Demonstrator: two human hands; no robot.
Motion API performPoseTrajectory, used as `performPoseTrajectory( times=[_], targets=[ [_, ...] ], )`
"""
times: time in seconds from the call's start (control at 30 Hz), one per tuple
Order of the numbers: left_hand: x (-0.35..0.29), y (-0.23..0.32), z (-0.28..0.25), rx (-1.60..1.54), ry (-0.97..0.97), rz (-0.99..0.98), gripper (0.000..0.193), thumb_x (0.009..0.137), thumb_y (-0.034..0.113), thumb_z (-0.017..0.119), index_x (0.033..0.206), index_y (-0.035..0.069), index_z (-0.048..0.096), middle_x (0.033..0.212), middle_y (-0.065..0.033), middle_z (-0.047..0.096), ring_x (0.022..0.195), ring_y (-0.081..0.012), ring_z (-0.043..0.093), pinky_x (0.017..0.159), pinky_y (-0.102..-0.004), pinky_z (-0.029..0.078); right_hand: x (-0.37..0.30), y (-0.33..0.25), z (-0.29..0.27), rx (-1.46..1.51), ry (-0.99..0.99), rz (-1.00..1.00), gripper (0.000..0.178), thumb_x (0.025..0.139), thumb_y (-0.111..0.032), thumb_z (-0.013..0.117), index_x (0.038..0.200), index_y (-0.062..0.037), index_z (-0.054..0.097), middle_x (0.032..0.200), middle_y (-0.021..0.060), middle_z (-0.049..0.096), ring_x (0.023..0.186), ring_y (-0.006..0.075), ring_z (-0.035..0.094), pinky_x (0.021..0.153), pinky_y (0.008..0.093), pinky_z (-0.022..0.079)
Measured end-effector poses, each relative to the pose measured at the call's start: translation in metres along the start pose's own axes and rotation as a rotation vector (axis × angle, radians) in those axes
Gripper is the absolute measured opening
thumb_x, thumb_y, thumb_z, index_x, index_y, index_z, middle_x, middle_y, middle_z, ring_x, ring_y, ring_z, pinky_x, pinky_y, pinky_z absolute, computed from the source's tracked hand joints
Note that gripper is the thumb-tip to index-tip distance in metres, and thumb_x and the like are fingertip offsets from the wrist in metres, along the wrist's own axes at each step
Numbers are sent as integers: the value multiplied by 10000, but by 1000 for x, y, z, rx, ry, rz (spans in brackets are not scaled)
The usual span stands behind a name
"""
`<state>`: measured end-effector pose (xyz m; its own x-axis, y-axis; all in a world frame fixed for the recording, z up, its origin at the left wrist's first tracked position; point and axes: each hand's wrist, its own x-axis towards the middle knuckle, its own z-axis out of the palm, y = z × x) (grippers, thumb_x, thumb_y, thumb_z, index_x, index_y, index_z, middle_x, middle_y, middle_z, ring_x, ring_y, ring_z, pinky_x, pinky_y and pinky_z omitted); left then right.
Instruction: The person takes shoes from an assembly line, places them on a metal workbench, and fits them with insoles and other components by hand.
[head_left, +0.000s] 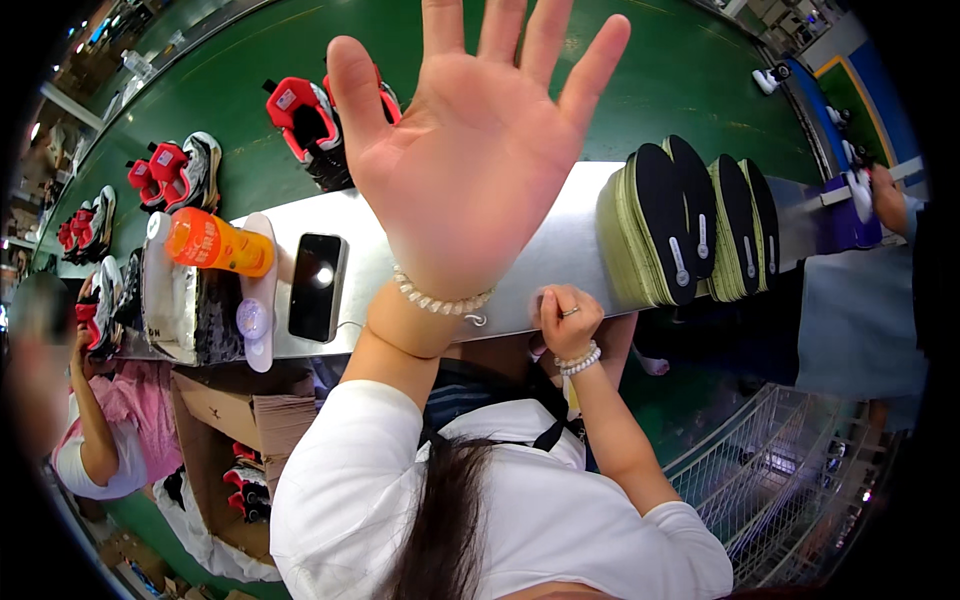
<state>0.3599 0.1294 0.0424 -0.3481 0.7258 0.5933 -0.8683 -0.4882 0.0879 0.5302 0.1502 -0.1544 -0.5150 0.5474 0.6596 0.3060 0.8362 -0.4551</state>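
Note:
My left hand (465, 170) is raised close in front of me, palm toward me and fingers spread, holding nothing. A beaded bracelet (440, 302) circles its wrist. Lower down, at the front edge of the metal table (555, 240), my right hand (568, 318) has its fingers curled in; whether anything is inside them is hidden. Stacks of black-topped insoles (655, 225) with pale green edges stand to the right of both hands. Left of my raised forearm lies a black phone (317, 290). The raised palm partly covers a red and black shoe (385, 97) behind it.
An orange bottle (220, 245), a pale insole (262, 310) and a box (170, 300) occupy the table's left. More shoes (180, 170) rest on the green surface (690, 85). A carton (220, 415), a wire cart (770, 480) and people stand nearby; one person's hand (82, 345) touches a shoe.

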Motion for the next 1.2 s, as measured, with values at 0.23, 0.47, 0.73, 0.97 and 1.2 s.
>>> performPoseTrajectory(
  times=[0.23, 0.47, 0.73, 0.97, 1.2],
  targets=[
    [-1, -6, 5, 5, 22, -24, 369, 775, 361, 329, 1054, 127, 274, 1049, -77, 303, 986, -248, 323, 796, -401, 310, 2, 0, -2, 14, -3, 13, 74, 733, -64, 550, 662, -82, 539, 536, 39, 505, 451, 215, 500, 427, 312, 385],
    [-4, -10, 9, 25, 21, -51, 470, 759, 444, 293, 1117, 149, 220, 1124, -81, 249, 1049, -266, 270, 839, -424, 267, 4, -1, -2, 37, -39, 43, 85, 739, -49, 542, 663, -83, 527, 533, 29, 502, 450, 210, 498, 429, 307, 384],
    [2, -24, 14, 120, 32, -62, 585, 741, 539, 251, 1189, 174, 160, 1209, -86, 187, 1120, -286, 208, 889, -450, 217, 43, -17, -26, 706, 37, 673, 106, 822, -105, 547, 816, -6, 583, 557, -3, 501, 477, 41, 428, 443, 200, 330],
    [2, -44, 22, 363, 47, 11, 686, 725, 622, 215, 1252, 196, 106, 1283, -91, 133, 1183, -303, 155, 932, -473, 174, 157, -77, -109, 218, 150, -16, 158, 638, -21, 679, 759, -58, 583, 611, 26, 574, 466, 124, 485, 439, 219, 381],
    [4, -60, 35, 562, 28, 85, 787, 710, 705, 179, 1315, 218, 53, 1357, -95, 79, 1246, -320, 101, 975, -495, 130, 170, -83, -115, 57, 79, -138, 134, 650, -22, 668, 757, -35, 589, 621, 54, 582, 530, 144, 543, 481, 239, 421]
  ],
)
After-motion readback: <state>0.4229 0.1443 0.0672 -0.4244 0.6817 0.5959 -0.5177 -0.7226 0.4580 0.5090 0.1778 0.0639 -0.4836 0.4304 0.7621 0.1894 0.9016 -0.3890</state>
